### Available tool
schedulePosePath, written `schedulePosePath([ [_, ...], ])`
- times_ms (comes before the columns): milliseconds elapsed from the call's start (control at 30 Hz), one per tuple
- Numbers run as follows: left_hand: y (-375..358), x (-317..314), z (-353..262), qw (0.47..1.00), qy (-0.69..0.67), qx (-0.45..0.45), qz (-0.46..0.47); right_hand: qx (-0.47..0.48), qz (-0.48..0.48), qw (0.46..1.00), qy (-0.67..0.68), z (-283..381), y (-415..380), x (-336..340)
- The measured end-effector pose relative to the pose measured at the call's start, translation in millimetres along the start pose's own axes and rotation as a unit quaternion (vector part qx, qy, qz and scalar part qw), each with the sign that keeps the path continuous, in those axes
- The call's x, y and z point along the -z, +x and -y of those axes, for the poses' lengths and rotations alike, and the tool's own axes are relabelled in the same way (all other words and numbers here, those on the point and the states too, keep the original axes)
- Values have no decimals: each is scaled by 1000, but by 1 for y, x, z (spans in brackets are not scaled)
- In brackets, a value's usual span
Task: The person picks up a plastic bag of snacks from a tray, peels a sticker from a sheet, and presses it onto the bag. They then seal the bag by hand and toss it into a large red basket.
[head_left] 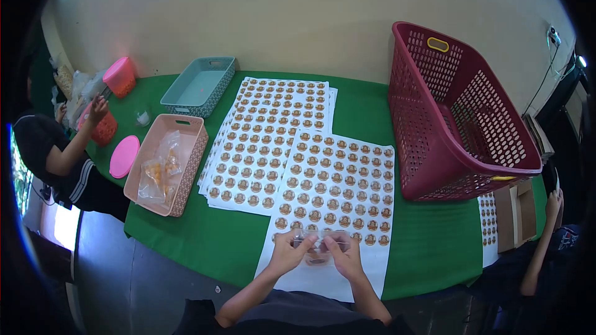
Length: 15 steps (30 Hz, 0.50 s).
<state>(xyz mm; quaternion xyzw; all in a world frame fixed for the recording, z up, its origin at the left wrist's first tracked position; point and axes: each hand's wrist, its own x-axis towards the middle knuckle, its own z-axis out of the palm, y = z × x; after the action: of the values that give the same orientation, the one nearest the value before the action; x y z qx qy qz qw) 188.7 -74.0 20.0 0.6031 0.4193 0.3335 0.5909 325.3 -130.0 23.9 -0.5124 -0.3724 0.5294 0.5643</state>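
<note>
My left hand (288,252) and my right hand (344,255) are both closed on a clear plastic container (319,259), one at each side. The thumbs meet near the middle of its top. Its see-through walls make the contents, if any, hard to tell. Below it lies a white sheet of round brown stickers (335,180), partly covered by my hands and the container. A stack of similar sticker sheets (261,142) lies beyond, to the left.
A pink basket (197,156) holds bagged orange snacks (153,181). Behind it stands a teal basket (217,92). A tall maroon laundry basket (428,142) occupies the right side. One person (43,149) stands left near red tubs; another person's arm (543,242) reaches a cardboard box (516,216).
</note>
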Motion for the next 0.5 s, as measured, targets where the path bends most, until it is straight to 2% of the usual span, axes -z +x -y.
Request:
schedulePosePath([
  [133,2,-5,2,993,-111,6,-24,-19,25,999,24,-2,6,7],
  [267,4,-2,7,987,-156,28,19,-21,13,1000,19,-11,8,13],
  [300,6,-1,9,983,-173,31,42,-30,1,996,81,-12,7,14],
  [333,6,2,7,984,-173,28,43,-27,1,996,81,-12,5,13],
  [400,4,6,1,987,-119,79,68,-9,34,999,1,-8,1,9],
  [433,5,5,3,988,-119,76,69,-38,19,999,33,-6,1,8],
  [500,4,2,10,992,-104,24,65,-7,10,999,41,-18,1,11],
])
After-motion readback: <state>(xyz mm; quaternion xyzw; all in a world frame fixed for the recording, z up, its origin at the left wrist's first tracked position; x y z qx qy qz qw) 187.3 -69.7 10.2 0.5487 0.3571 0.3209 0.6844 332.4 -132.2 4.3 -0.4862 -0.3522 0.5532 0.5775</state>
